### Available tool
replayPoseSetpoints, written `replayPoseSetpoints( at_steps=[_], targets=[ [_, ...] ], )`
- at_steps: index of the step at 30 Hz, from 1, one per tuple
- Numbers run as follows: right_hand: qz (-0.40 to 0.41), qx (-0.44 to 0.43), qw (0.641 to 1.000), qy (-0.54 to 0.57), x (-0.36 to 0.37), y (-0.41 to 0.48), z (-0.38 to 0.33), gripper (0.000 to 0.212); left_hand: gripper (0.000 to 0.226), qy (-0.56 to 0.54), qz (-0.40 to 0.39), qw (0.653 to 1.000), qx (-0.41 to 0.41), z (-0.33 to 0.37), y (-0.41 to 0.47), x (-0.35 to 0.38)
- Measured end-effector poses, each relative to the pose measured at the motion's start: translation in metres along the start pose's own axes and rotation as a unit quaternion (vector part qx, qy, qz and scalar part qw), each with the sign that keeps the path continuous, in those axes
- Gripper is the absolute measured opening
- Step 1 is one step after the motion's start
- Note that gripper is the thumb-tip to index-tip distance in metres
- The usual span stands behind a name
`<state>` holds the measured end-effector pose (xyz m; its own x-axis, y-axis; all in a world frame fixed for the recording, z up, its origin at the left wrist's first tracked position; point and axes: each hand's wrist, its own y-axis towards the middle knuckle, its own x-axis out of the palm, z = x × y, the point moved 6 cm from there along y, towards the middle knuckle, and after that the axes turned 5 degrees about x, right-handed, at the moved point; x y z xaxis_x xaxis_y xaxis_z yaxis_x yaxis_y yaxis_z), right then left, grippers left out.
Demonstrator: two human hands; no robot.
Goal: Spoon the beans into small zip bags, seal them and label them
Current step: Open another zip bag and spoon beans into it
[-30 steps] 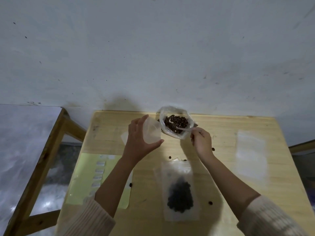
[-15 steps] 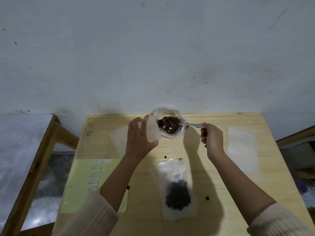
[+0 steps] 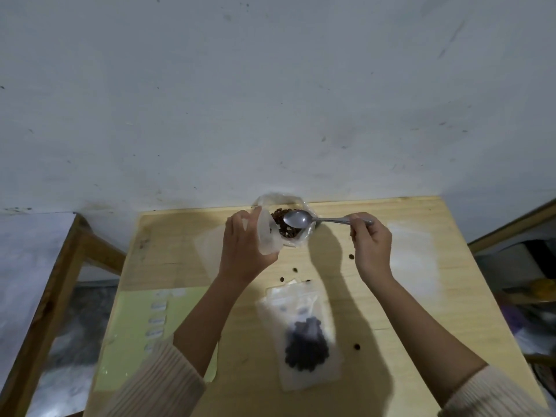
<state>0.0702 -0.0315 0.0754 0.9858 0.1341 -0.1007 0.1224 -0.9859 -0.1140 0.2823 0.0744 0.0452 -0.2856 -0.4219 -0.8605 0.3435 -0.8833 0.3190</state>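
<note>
Right hand (image 3: 371,245) has the spoon (image 3: 313,219) by the end of its handle, fingers curled in a closed grip around it. The spoon's bowl sits out over the open bag of beans (image 3: 284,225) at the far edge of the wooden surface (image 3: 421,326), and it looks empty, just shiny metal. The brown beans show underneath and to the left of it inside that crinkly clear bag.

Left hand (image 3: 245,251) is holding up a small empty zip bag (image 3: 267,233), thumb on one side and fingers on the other, so the grip is pinched on the bag. It's right beside the bean bag, mouth facing toward the spoon. Can't tell if the 2 bags actually touch.

Closer to the person, a filled zip bag (image 3: 301,335) lies flat on the surface with a dark clump of beans in its lower half. A few loose beans (image 3: 295,269) are scattered between that bag and the hands, plus 1 more off to the right of the filled bag.

On the left there's a pale green label sheet (image 3: 135,332) with a column of small white labels, partly under the left forearm. Some more clear empty bags (image 3: 412,260) lie flat on the right side of the surface.
</note>
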Motion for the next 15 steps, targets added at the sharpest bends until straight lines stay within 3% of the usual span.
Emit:
replayPoseSetpoints(
  at_steps=[4, 7, 15],
  targets=[
    [-0.041, -0.013, 0.995, -0.088, 0.023, 0.000, 0.016, 0.018, 0.101, -0.003, -0.009, 1.000, -0.029, -0.015, -0.009, -0.006],
    [-0.045, -0.003, 0.990, -0.131, 0.040, -0.001, 0.033, 0.024, 0.098, -0.007, -0.038, 0.997, -0.062, -0.022, -0.015, -0.009],
    [-0.085, 0.247, 0.964, -0.053, 0.070, -0.003, 0.076, 0.032, 0.094, -0.033, -0.047, 0.993, -0.099, -0.029, -0.026, -0.016]
  ],
)
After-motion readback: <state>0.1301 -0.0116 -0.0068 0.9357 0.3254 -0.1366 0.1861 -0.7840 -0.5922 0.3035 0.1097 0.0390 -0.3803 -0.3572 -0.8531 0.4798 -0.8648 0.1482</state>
